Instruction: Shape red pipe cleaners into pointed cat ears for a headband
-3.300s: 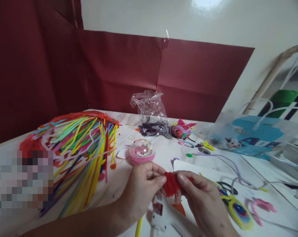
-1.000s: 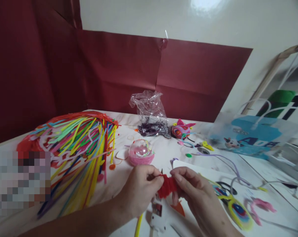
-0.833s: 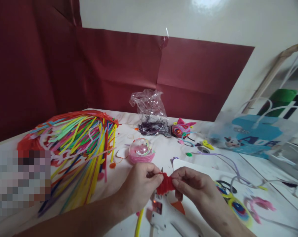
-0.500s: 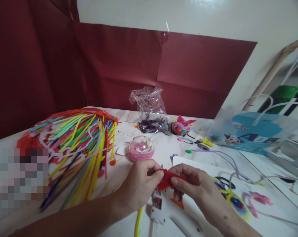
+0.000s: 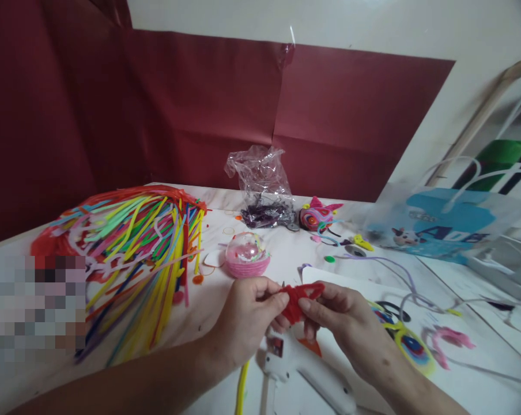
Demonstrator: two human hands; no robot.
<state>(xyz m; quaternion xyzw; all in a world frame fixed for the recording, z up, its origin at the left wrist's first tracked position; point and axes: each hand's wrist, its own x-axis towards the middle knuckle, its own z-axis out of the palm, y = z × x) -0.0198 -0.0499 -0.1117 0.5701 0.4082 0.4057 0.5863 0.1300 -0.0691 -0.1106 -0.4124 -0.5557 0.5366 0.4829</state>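
Red chenille bundle (image 5: 291, 306) opened out

Head view: at lower centre, the bundle, compact half a second earlier, showed a narrow loop stretched rightward, suggesting unfinished shaping. The left hand (image 5: 247, 314) and right hand (image 5: 342, 311) each pinched it between closed fingers (image 5: 274, 306), above the white glue gun (image 5: 293, 367).

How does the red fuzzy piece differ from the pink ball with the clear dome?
The red piece is held by the left hand and right hand; the pink ball rests on the table. The red piece is opaque and irregular; the pink ball is round with a clear top. The red piece looks smaller than the pink ball.
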